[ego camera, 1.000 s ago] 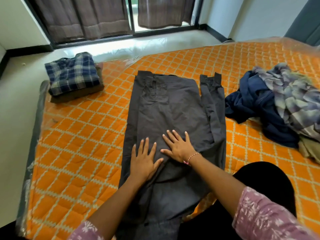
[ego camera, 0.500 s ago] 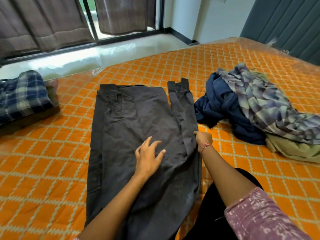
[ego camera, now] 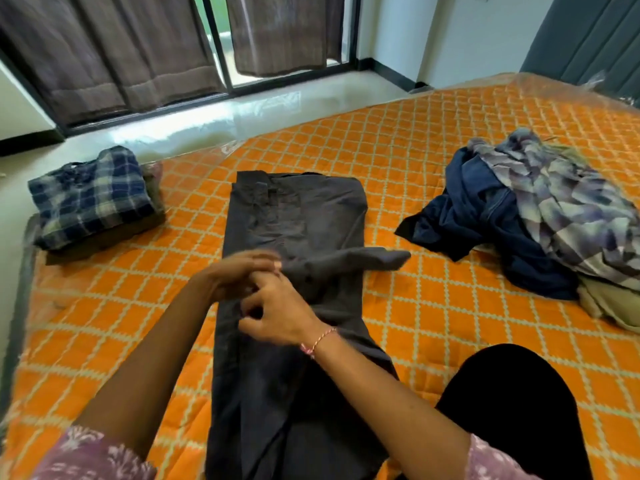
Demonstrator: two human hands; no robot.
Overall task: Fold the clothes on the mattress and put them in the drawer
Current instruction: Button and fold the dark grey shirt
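Dark grey trousers [ego camera: 294,237] are lying flat mid-mattress [ego camera: 433,161], directly ahead of my knees. A second ago both palms were flat on the cloth, smoothing. Half a second ago my right hand [ego camera: 277,310] was out at the right edge, pinching the loose narrow strip there. Now that strip is being drawn across the body of the trousers: it is lying crosswise, its free end sticking out past the right edge. So the side fold is in progress, not finished.

Right hand's fingers are curling, and seem to be gripping the strip's near end; the frame is blurred, so I am not certain. My left hand [ego camera: 239,275] is hovering just beside it, fingers fairly straight; whether it is touching cloth I cannot tell.

Long axis is running from me toward the window, waistband end farthest away, hem end nearest my lap.

Folded plaid shirt [ego camera: 90,199] is sitting at far left; an unfolded heap [ego camera: 526,216] is waiting at right.
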